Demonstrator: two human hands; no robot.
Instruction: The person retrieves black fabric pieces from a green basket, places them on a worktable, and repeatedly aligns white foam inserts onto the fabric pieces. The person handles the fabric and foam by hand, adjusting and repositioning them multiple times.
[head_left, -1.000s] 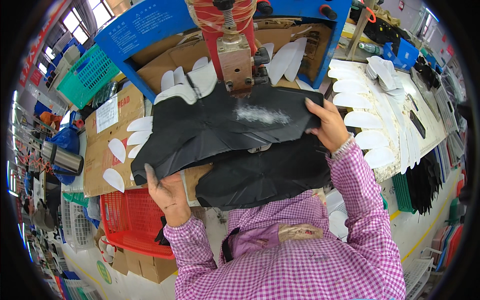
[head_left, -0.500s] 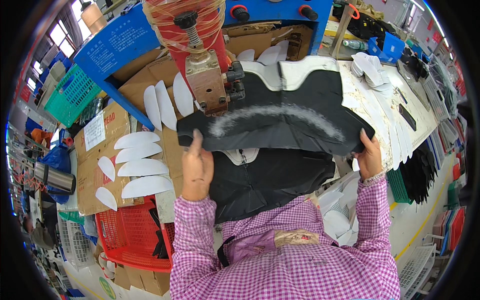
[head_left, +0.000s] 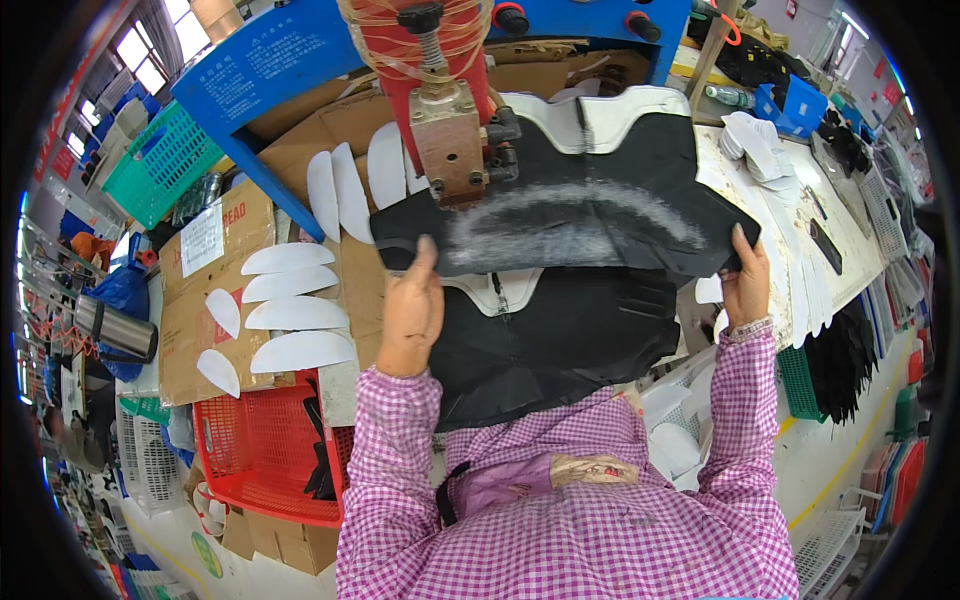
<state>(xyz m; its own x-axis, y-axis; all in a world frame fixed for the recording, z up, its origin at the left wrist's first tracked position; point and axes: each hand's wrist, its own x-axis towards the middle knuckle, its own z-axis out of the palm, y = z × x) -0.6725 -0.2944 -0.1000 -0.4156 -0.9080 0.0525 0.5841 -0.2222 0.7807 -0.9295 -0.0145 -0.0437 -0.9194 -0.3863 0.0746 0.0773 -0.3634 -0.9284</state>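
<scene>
A black sheet piece [head_left: 640,160] with a white-trimmed notch at its far edge is stretched between my two hands. A whitish powdery arc [head_left: 600,195] marks its surface, with a paler haze below the arc. My left hand [head_left: 412,310] grips the near left corner, thumb on top. The near right corner is pinched by my right hand [head_left: 746,280]. Over the left part of the sheet hangs the metal block [head_left: 450,150] of a machine head; its underside is hidden. A second black piece [head_left: 560,340] with a similar white notch lies nearer my lap, under the held one.
White half-oval pieces [head_left: 300,352] lie on cardboard at the left, above a red basket [head_left: 270,450]. A blue machine frame [head_left: 270,75] arches behind. At right, a white table [head_left: 850,265] bears stacked white pieces [head_left: 755,150]; black strips [head_left: 845,350] hang below its edge.
Whitish coating has spread on the held sheet, filling the area below the arc toward its near edge, mostly left and middle. The view has shifted slightly; both hands keep their hold.
</scene>
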